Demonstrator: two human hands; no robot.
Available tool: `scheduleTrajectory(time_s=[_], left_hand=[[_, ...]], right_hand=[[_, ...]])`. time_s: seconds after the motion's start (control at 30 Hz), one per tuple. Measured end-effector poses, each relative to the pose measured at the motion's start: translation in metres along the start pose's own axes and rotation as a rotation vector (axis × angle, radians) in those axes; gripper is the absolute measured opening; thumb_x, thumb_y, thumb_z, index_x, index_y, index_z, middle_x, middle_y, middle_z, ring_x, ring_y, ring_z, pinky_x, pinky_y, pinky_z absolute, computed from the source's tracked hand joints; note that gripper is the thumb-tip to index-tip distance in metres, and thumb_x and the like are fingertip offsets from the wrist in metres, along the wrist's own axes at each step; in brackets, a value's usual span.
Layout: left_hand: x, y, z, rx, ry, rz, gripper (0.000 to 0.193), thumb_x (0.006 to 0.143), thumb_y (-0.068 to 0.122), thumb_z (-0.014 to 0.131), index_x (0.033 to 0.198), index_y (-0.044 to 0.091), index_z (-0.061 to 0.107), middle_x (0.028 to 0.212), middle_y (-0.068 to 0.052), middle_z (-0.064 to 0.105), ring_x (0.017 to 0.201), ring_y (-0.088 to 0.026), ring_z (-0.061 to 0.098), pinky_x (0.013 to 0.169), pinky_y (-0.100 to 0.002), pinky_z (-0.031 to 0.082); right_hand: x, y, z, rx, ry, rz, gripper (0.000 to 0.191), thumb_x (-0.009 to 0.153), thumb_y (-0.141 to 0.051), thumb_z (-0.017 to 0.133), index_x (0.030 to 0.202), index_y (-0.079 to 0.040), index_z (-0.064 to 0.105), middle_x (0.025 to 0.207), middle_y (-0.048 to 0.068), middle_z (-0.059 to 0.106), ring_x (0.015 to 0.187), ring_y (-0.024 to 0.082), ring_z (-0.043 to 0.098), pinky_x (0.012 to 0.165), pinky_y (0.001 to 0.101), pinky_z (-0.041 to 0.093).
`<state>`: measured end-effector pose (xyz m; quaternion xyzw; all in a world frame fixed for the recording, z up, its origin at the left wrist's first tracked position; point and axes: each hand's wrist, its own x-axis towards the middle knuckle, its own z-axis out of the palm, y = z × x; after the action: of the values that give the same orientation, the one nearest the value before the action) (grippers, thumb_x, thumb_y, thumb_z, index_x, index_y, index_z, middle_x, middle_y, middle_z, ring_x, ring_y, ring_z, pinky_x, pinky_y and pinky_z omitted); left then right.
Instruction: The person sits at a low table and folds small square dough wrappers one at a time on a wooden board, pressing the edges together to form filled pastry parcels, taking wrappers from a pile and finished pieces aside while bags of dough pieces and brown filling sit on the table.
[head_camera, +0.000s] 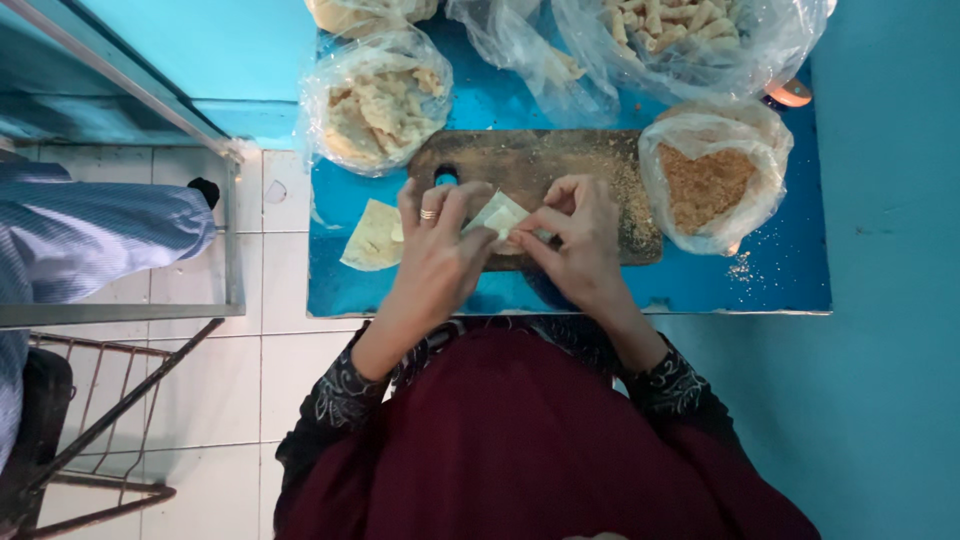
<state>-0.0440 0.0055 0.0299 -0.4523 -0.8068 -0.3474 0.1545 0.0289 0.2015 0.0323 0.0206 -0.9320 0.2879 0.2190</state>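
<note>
While both hands' grip pinches it, wrapper (500, 213) points (seemingly) up-left.

Clear plastic bags (716, 175) along table's far edge

Both hands pinch one pale wrapper (499, 214) over wooden board (540, 180): left hand (437, 252) and right hand (572, 235). Spare wrapper (373, 238) lies left on blue surface (780, 270). Crumb bag (712, 185) right of board.
</note>
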Motion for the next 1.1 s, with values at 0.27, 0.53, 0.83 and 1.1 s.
scheduleTrajectory(time_s=[0.27,0.53,0.83,1.1], left_hand=[[0.003,0.002,0.014,-0.039,0.061,-0.134,0.013,0.084,0.015,0.078,0.089,0.006,0.070,0.133,-0.015,0.055,0.126,-0.038,0.046,0.111,-0.061,0.028],[-0.001,0.001,0.019,-0.066,0.117,-0.145,0.010,0.084,0.014,0.079,0.092,0.009,0.074,0.137,-0.014,0.054,0.126,-0.038,0.046,0.113,-0.059,0.026],[-0.004,0.003,0.029,0.031,0.106,-0.169,0.010,0.088,0.013,0.075,0.095,0.007,0.073,0.140,-0.015,0.050,0.130,-0.038,0.045,0.117,-0.067,0.021],[-0.003,0.005,0.035,0.066,0.138,-0.195,0.015,0.088,0.015,0.076,0.100,0.008,0.069,0.147,-0.020,0.046,0.130,-0.040,0.044,0.114,-0.069,0.022]], right_hand=[[-0.011,-0.011,0.003,-0.110,0.089,-0.110,0.021,0.080,-0.033,0.085,0.095,-0.018,0.081,0.121,0.007,0.054,0.105,0.026,0.051,0.094,0.0452,0.036],[0.000,0.003,0.010,-0.072,0.020,0.050,0.015,0.081,-0.030,0.086,0.090,-0.020,0.080,0.118,0.004,0.055,0.104,0.024,0.051,0.093,0.0438,0.037],[-0.008,-0.012,0.004,-0.229,0.122,-0.036,0.015,0.083,-0.031,0.085,0.094,-0.023,0.080,0.129,0.006,0.055,0.111,0.028,0.050,0.099,0.0470,0.036],[0.000,-0.007,0.002,-0.181,0.087,-0.017,0.015,0.087,-0.029,0.081,0.099,-0.020,0.078,0.125,0.009,0.053,0.113,0.030,0.050,0.098,0.0479,0.035]])
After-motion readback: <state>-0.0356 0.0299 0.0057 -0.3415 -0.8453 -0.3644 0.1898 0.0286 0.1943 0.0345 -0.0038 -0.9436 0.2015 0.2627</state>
